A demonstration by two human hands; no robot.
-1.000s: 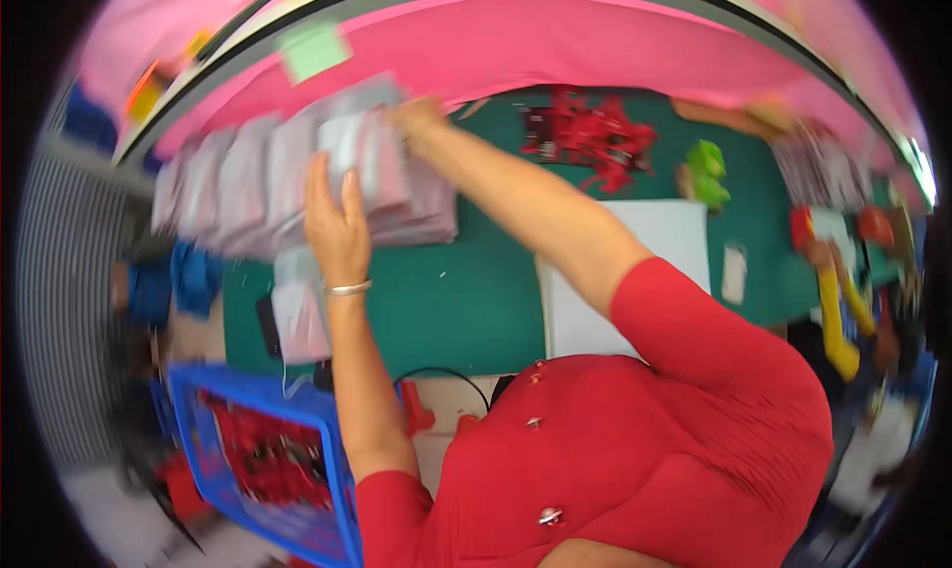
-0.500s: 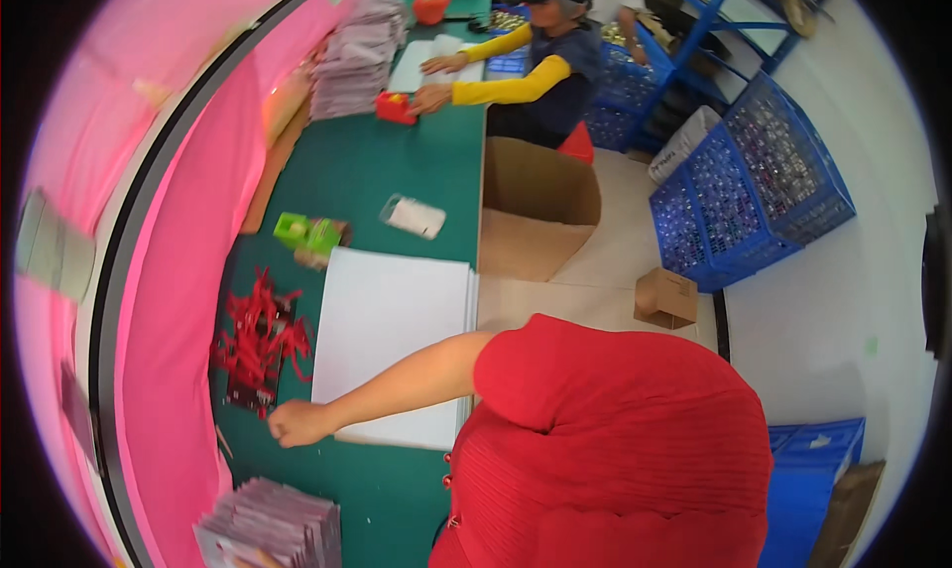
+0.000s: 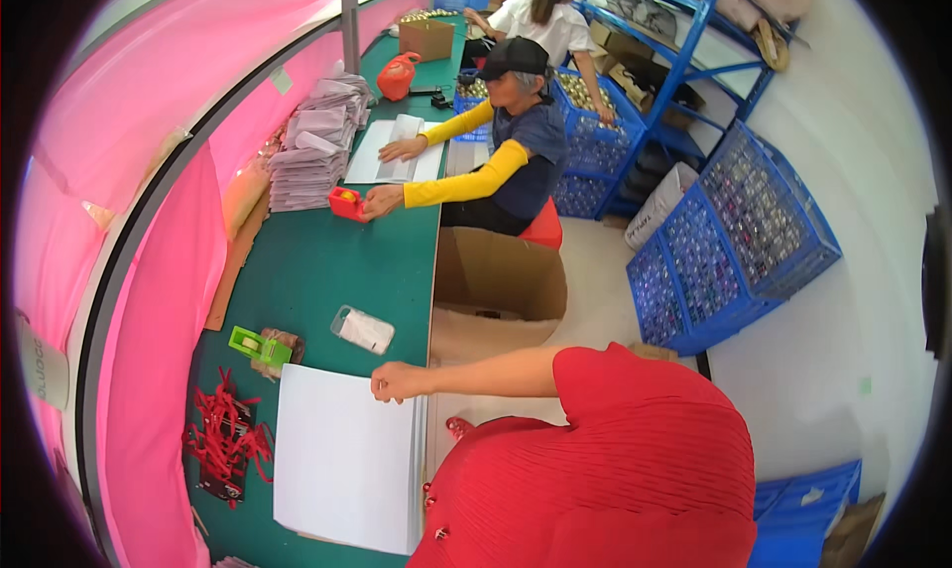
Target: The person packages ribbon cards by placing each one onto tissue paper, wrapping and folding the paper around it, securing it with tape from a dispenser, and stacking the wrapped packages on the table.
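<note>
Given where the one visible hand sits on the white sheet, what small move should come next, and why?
Probably slide the hand inward to press the white sheet flat. It rests only on the sheet's near corner at the table edge, and the sheet lies close to that edge. The other hand is out of view.

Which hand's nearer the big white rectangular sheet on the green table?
Right, as far as shows. The right hand rests on a corner of the big white rectangular sheet, fingers curled. The left hand is out of view, so its place can't be told.
</note>
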